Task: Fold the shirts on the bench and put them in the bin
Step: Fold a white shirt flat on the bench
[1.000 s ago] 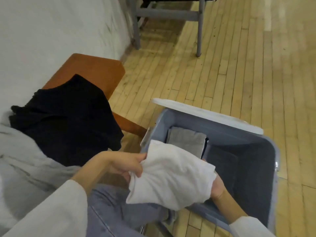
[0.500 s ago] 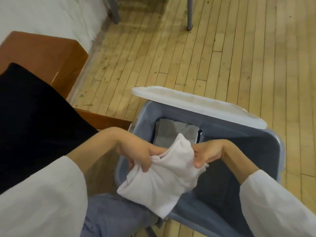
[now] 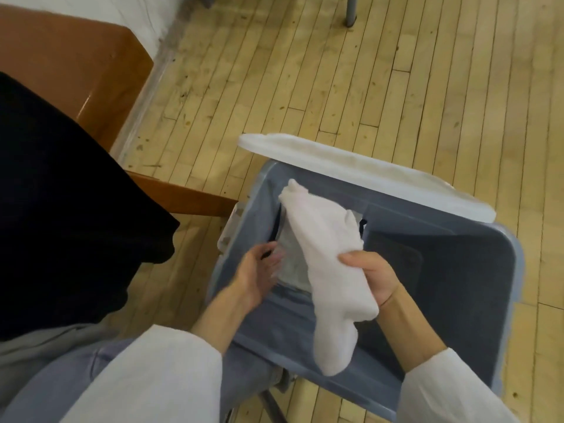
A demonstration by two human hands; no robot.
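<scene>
Two hands (image 3: pixel 370 279), one bin (image 3: pixel 518 285), one lid (image 3: pixel 366 175), one bench (image 3: pixel 91 65), at least four shirts (image 3: pixel 329 254).

White shirt (image 3: pixel 323 257), grey-blue bin (image 3: pixel 476 270) with white lid (image 3: pixel 366 169), black garment (image 3: pixel 67 193), brown bench (image 3: pixel 91 65).

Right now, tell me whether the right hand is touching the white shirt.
Touching. The head view shows the right hand with fingers and thumb curled round the white shirt, holding it over the bin.

1. A loose white left sleeve (image 3: pixel 146 380), left of the bin (image 3: pixel 457 248), ended short of the wrist.
2. A matching right sleeve (image 3: pixel 451 389) sat at the bin's near-right corner.
3. Blue-grey jeans (image 3: pixel 61 386) lay left of the bin.
</scene>
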